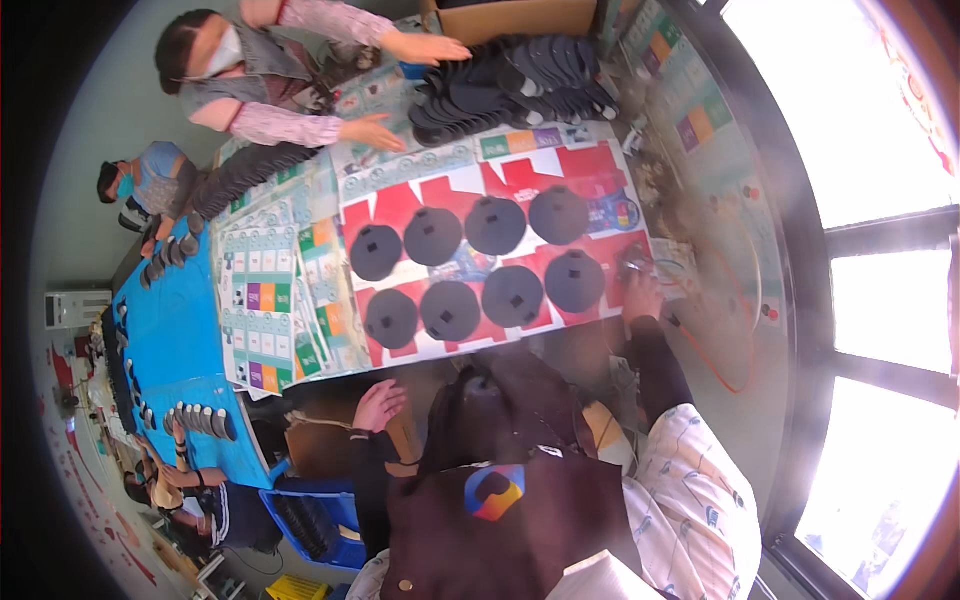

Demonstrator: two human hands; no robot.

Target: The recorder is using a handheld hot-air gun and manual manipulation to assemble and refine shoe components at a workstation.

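Observation:
Several flat black round pieces (450, 312), each with a small dark square on it, lie in two rows on a red and white printed sheet (420, 190) before me. My right hand (643, 297) is at the sheet's right edge, its fingers curled by a small shiny thing (635, 262); blur hides what kind it is. My left hand (380, 404) hangs below the table's near edge, fingers apart, holding nothing.
Across the table a co-worker reaches toward overlapping piles of dark pieces (520, 85). Stacked printed sheets (258, 300) lie left, beside a blue table (175, 330) where others work. An orange hose (735, 386) loops at right. A blue crate (345, 545) stands lower left.

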